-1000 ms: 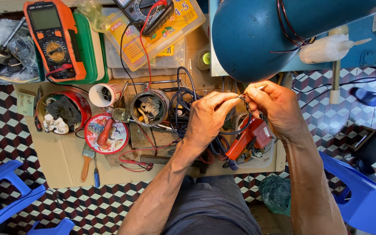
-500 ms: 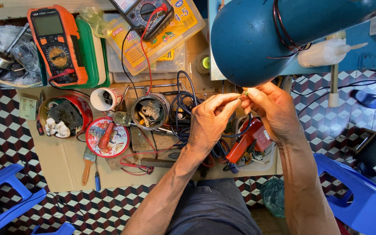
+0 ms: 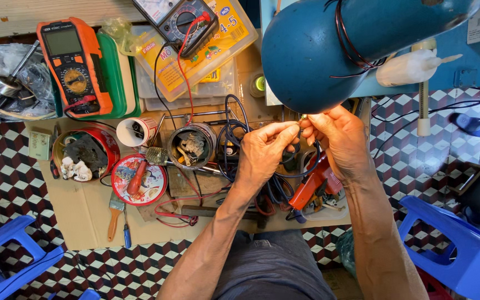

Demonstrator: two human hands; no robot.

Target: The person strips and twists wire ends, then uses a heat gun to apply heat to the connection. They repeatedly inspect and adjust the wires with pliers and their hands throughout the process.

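1. Green-tinted and tiny, the small part sits between the fingertips of both hands, just under the rim of the blue lamp shade; it is too small to name more closely, though it looks like a little electrical component or wire end.
2. It probably weighs almost nothing and is easy to drop, so a fingertip pinch at its two ends suits it better than a full grip. Any thin leads on it would likely bend under a hard squeeze.
3. Left hand: thumb and forefinger are drawn together at the part from the left, the other fingers curled loosely below.
4. Right hand: its fingertips are pressed together on the part from the right, the back of the hand towards the camera, so exactly which fingers touch cannot be told.
5. Both hands meet above the tangle of black cables on the cardboard work mat, with the part held up clear of them.
6. Just below the right hand lies a red-orange tool, untouched. A metal tin of bits stands just left of the left hand, and the orange multimeter lies well apart at the upper left.
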